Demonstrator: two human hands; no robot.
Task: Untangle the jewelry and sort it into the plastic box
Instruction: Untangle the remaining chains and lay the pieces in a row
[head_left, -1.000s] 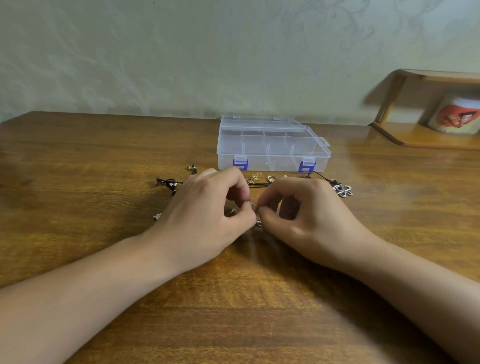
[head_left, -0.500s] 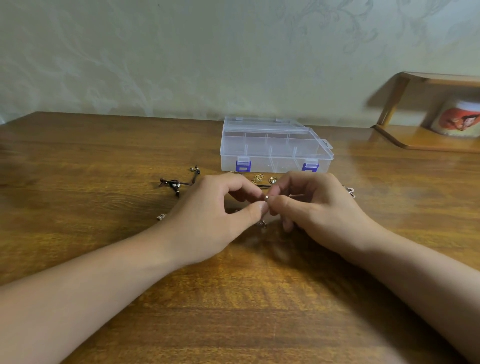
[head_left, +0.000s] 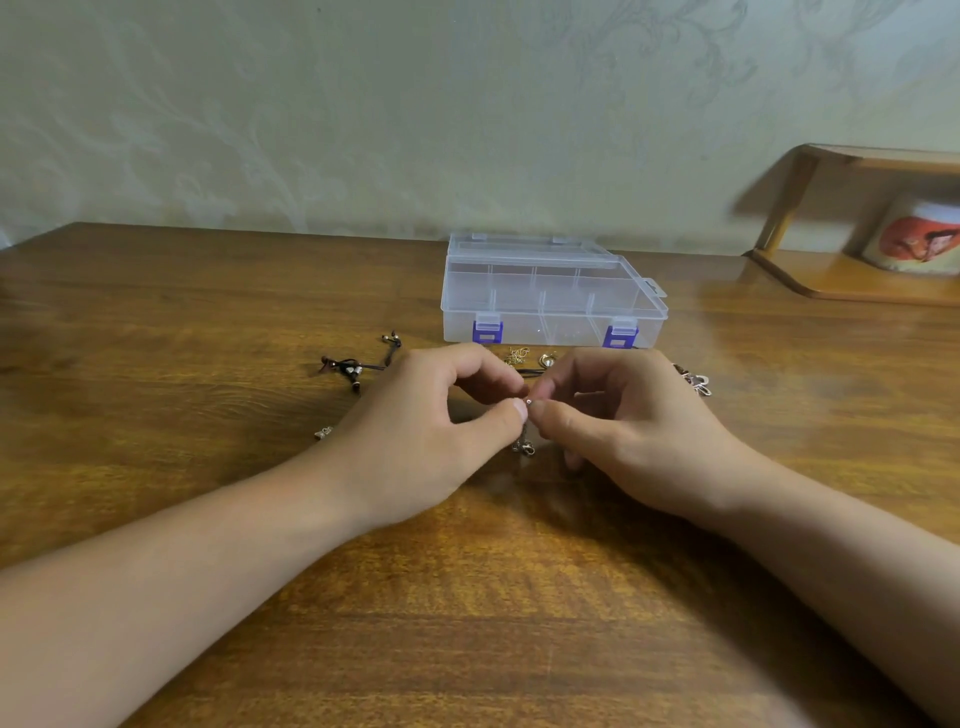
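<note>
Left hand (head_left: 436, 431) and right hand (head_left: 618, 421) pinch our chain (head_left: 525, 431) before the plastic box (head_left: 550, 299), picking its tangle apart.

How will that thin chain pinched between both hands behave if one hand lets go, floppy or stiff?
Probably floppy: the chain hangs limp below the left hand and right hand, its clasp dangling near the table. It looks very light, so it would likely swing. Being fine and smooth, it may slip from the fingers.
</note>
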